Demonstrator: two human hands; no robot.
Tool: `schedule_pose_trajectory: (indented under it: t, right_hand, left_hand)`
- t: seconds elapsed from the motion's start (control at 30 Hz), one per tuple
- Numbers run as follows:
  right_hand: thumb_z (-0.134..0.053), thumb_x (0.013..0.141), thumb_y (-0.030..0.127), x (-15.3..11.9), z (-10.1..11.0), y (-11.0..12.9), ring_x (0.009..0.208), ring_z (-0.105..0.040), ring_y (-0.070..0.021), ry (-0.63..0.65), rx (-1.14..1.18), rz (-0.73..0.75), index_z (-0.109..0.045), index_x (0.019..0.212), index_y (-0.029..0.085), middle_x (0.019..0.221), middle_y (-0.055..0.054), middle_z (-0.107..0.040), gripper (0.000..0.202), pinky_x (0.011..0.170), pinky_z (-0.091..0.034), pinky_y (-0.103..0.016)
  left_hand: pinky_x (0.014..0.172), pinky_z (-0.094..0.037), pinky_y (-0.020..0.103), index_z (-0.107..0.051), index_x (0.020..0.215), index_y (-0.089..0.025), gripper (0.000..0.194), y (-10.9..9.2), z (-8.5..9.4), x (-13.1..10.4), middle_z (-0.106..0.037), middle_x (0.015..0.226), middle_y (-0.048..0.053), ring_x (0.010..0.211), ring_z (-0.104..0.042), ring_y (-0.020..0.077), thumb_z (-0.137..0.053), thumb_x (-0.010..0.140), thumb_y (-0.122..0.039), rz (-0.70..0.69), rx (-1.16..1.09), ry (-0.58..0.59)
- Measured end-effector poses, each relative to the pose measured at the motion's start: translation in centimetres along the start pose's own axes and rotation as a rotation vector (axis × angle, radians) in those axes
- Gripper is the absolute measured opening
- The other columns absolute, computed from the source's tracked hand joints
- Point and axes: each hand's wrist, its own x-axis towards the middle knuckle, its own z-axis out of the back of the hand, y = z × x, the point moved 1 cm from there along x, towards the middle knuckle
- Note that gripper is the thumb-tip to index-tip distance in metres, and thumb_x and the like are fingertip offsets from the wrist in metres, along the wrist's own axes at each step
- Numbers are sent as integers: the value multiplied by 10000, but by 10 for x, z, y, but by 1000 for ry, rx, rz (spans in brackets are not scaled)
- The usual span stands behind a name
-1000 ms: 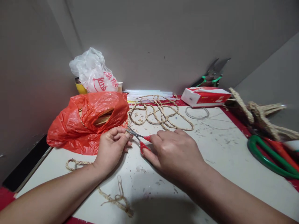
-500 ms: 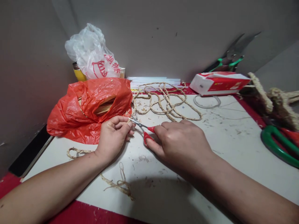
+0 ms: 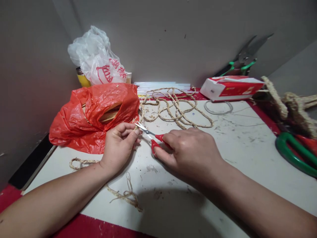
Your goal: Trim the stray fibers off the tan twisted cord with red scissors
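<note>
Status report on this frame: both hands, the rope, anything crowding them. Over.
Left hand pinching a pale strand; right hand holding red-handled scissors, tips at that strand. Braided rope looped on table beyond. Red bag close beside left hand.

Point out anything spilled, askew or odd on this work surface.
The white surface looks littered: pale crumbs near the looped braided cord and dark flecks nearer the camera than the right hand. Behind the red and white pack, the pruning shears stand tilted, blades up and parted, which seems careless.
</note>
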Motion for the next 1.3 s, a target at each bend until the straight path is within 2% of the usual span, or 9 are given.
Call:
schedule_pose_trajectory:
  t: [0.27,0.4,0.57,0.7,0.9,1.07,1.3]
  right_hand:
    - [-479,819,462,1,12,2,556,-500,-163,-15,-106,-25,-629,647,187,583,-48,-605,358,631,-240,-327]
    - [-478,832,465,2,14,5,529,-505,-162,65,-91,-12,-617,626,195,570,-43,-613,367,600,-231,-325]
    - [-483,845,416,5,11,2,512,-511,-154,210,25,-73,-641,656,213,593,-30,-649,320,535,-188,-305]
    - [-472,843,419,6,8,-1,532,-516,-155,207,47,-123,-658,680,217,621,-36,-661,319,531,-186,-298]
    - [-502,768,484,6,8,1,492,-447,-144,157,105,-121,-645,632,221,552,-19,-601,329,524,-173,-287]
    - [-500,742,471,7,12,1,456,-378,-124,233,154,-160,-616,589,215,515,-10,-578,320,511,-150,-285]
    - [-495,736,437,9,15,1,411,-279,-98,327,293,-240,-551,512,208,431,19,-497,326,471,-158,-274]
  left_hand:
    - [551,-462,209,-644,813,-139,126,-2,0,-2,-663,701,19,573,-568,98,-662,762,-253,-77,121,-32]
    - [591,-462,218,-672,829,-150,123,0,2,-1,-691,780,39,644,-586,116,-646,775,-257,-146,222,-42]
    - [612,-468,238,-672,835,-151,130,1,3,0,-691,802,49,666,-591,132,-643,775,-262,-137,228,-32]
    - [623,-471,244,-666,832,-154,128,1,3,-1,-686,803,48,678,-595,136,-642,775,-267,-120,224,-42]
    - [618,-477,244,-645,804,-167,88,2,3,-1,-669,762,23,633,-582,121,-644,771,-248,-130,179,-42]
    - [600,-475,231,-648,806,-157,94,3,5,0,-663,755,19,617,-575,111,-652,768,-244,-132,203,-66]
    - [595,-495,225,-655,821,-150,124,0,3,-3,-665,735,10,608,-591,109,-674,758,-255,-140,109,-43]
